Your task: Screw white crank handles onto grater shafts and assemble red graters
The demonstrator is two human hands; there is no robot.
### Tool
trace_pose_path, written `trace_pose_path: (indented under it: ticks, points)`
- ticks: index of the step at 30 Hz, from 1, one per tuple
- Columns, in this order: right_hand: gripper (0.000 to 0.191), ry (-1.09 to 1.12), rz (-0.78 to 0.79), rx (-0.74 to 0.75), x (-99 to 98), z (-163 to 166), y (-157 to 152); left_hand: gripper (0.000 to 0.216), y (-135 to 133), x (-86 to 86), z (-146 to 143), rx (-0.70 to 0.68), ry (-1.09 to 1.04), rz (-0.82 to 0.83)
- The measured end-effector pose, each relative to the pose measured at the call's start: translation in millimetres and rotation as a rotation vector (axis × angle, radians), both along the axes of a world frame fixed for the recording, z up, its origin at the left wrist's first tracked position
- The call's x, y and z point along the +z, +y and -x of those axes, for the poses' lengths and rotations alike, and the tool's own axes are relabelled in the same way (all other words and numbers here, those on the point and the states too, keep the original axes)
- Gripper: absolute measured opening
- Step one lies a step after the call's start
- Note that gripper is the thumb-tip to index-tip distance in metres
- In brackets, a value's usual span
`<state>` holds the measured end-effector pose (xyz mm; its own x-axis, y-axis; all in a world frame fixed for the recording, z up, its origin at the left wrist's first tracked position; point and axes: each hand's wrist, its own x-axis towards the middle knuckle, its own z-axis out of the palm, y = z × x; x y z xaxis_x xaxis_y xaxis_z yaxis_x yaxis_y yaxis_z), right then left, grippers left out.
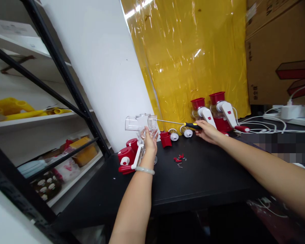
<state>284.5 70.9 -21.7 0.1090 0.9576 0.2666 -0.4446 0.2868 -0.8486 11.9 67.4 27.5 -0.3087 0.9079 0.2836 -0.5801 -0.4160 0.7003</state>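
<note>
My left hand grips a clear plastic grater body and holds it up above the black table. A screwdriver with a black and yellow handle is in my right hand. Its long shaft points left, and the tip meets the right end of the clear body; whether it goes inside, I cannot tell. Below my left hand are red grater bases and a white crank with a red grip. Small red parts and screws lie loose on the tabletop between my arms.
A red hopper and two grating drums sit at the back of the black table. Two assembled red and white graters stand behind my right hand, near white cables. A black-framed shelf rises at left.
</note>
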Motion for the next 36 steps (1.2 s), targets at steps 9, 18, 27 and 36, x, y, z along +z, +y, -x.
trace_pose_path:
  ticks: [9,18,27,36]
  points:
    - [0.018,0.168,0.040,-0.010,3.4,-10,5,0.064,6,-6.5,0,-0.020,0.052,-0.092]
    - [0.010,0.081,0.008,-0.025,1.8,-6,3,0.066,9,-7.0,2,-0.013,0.051,-0.116]
    - [0.005,0.255,0.010,-0.022,7.1,-7,-1,0.063,8,-7.7,1,-0.029,0.066,-0.111]
    - [0.024,-0.089,0.048,0.002,-1.4,-1,-1,0.062,6,-4.9,1,-0.012,0.043,-0.096]
